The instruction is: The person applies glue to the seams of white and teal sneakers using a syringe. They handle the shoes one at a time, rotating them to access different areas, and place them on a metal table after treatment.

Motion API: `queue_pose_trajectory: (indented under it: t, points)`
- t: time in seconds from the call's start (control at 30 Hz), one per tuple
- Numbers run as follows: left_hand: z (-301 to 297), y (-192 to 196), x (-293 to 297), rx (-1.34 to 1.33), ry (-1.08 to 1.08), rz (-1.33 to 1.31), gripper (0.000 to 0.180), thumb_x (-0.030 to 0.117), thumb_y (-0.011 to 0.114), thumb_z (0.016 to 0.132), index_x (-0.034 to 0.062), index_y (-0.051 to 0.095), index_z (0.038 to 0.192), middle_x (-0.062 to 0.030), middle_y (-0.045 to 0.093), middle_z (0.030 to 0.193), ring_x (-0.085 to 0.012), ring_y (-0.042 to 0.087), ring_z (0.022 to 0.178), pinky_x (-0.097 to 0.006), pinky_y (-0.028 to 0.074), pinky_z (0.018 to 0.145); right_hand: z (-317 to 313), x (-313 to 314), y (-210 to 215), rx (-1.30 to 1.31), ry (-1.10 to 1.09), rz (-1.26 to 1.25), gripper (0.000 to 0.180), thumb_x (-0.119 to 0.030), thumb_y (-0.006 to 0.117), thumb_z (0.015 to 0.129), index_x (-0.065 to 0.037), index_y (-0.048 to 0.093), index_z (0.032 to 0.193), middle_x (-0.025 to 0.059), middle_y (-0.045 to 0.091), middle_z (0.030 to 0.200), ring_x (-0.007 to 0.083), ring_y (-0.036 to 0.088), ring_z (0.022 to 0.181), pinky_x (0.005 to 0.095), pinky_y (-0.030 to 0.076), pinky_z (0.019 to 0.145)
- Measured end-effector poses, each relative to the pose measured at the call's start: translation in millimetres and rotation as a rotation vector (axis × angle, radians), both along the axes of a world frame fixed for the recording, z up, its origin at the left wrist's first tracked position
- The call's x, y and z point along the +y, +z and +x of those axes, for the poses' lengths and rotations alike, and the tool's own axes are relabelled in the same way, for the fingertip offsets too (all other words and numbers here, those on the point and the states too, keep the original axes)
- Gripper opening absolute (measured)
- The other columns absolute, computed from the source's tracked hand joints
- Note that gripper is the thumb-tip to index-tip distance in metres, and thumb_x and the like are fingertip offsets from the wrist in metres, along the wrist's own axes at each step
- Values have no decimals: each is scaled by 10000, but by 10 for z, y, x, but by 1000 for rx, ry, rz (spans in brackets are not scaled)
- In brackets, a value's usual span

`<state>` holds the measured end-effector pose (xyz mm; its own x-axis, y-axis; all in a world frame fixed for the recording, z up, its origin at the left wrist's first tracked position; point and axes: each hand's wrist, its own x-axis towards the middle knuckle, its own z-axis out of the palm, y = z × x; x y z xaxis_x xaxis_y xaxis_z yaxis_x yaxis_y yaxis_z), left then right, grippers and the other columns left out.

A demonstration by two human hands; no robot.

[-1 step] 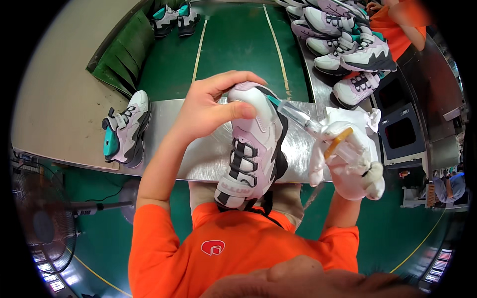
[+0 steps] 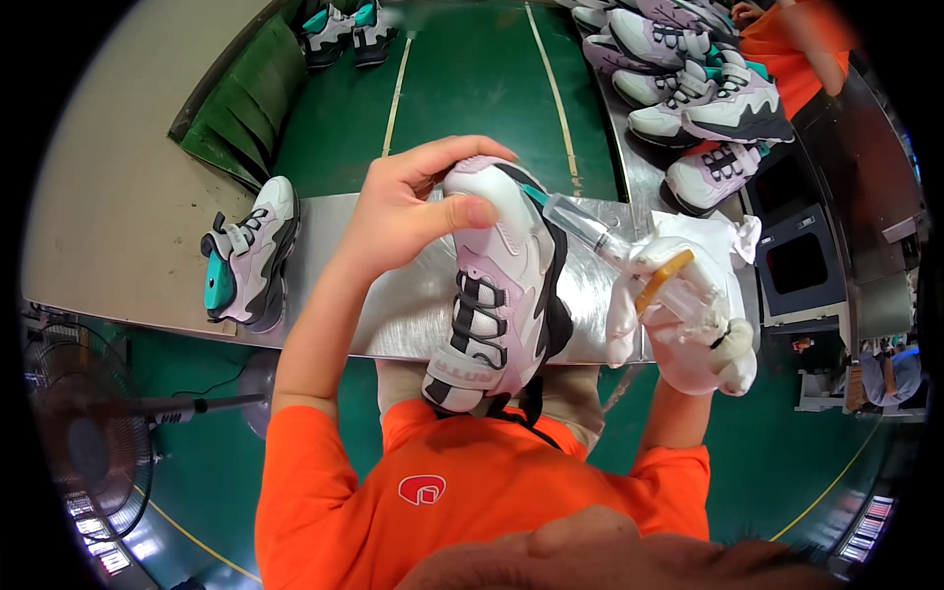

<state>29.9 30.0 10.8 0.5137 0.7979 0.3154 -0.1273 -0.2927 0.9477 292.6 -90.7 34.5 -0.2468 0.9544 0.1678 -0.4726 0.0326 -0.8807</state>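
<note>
A white and lilac sneaker (image 2: 482, 295) with black laces and a dark sole stands tilted toward me, toe away, its strap end near my shirt. My left hand (image 2: 413, 211) is closed round its toe, thumb on the upper and fingers over the front. My right hand (image 2: 693, 324), in a loose white glove, grips a clear syringe (image 2: 587, 224) with an amber flange. The syringe's teal tip (image 2: 534, 195) touches or nearly touches the edge between upper and sole by the toe. A white cloth (image 2: 708, 231) lies beyond the right hand.
Another sneaker (image 2: 261, 251) lies at the left on the metal ledge (image 2: 393, 315). Beyond runs a green belt (image 2: 472, 88), with a shoe pair (image 2: 344, 34) far left. Several sneakers (image 2: 678, 88) are piled at right, near a person in orange (image 2: 792, 49). A fan (image 2: 88, 442) stands lower left.
The sneaker's toe, my left hand and the syringe have shifted slightly to the left. Both hands keep their hold, and the tip stays at the sole edge.
</note>
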Motion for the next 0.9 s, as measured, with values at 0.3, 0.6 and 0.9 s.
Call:
queue_pose_trajectory:
  t: [0.3, 0.6, 0.9]
  points:
    - [-174, -451, 318, -80, 164, -77, 728, 459, 791, 802, -67, 583, 1260, -110, 677, 1103, -163, 656, 980, -273, 508, 883, -112, 406, -667, 280, 126, 19, 996, -321, 787, 473, 209, 482, 1259, 290, 645, 954, 319, 646, 745, 350, 520, 667]
    - [-217, -724, 452, -161, 195, -200, 654, 408, 764, 845, -68, 585, 1256, -104, 674, 1114, -156, 648, 986, -275, 504, 884, -130, 525, -966, 440, 161, 89, 1031, -333, 811, 429, 203, 472, 1241, 288, 631, 953, 332, 645, 775, 357, 514, 705]
    - [-60, -523, 1162, -53, 264, -185, 339, 215, 690, 929, -34, 667, 1159, -46, 684, 1047, -105, 613, 942, -249, 477, 855, 449, 62, -1247, -116, -545, -1, 1049, -528, 878, 569, 96, 439, 1289, 182, 608, 979, 283, 629, 756, 392, 528, 680]
